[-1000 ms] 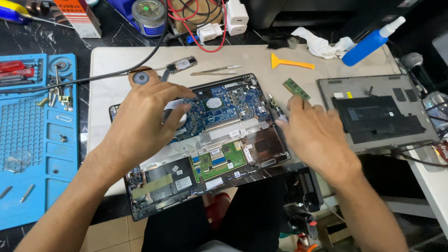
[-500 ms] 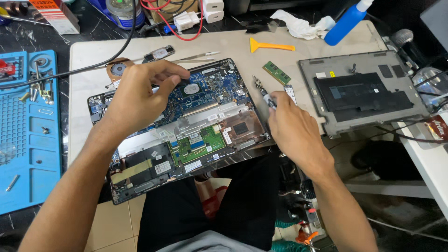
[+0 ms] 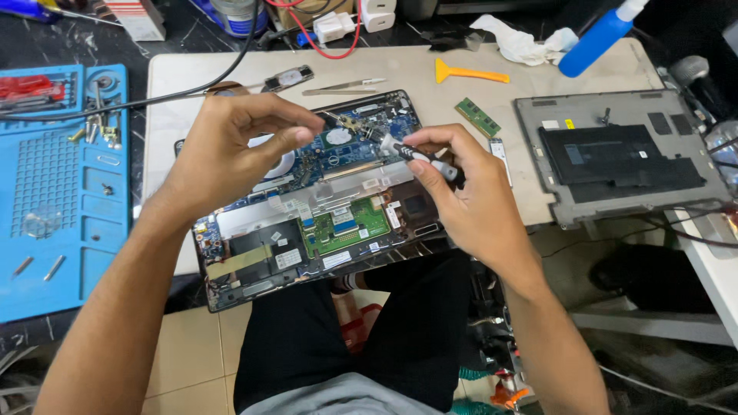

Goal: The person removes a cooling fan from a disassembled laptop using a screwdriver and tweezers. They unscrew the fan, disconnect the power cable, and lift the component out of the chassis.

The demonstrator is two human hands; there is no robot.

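Observation:
An opened laptop base (image 3: pixel 307 230) lies tilted on the table's front edge, its blue and green circuit boards bare. My right hand (image 3: pixel 461 200) grips a small black and silver screwdriver (image 3: pixel 419 156), its tip pointing left over the board's upper middle. My left hand (image 3: pixel 231 150) hovers over the laptop's upper left, thumb and forefinger pinched together near the screwdriver tip; whether something tiny sits between them I cannot tell.
The removed grey bottom cover (image 3: pixel 623 157) lies at the right. A green memory stick (image 3: pixel 477 117), an orange pry tool (image 3: pixel 469 74), tweezers (image 3: pixel 342 87) and a blue spray bottle (image 3: pixel 600 34) sit behind. A blue repair mat (image 3: pixel 54 184) with screws lies left.
My right hand has picked up the screwdriver from the laptop's right side and brought it over the board. My left hand lifted off the board and pinched its fingers.

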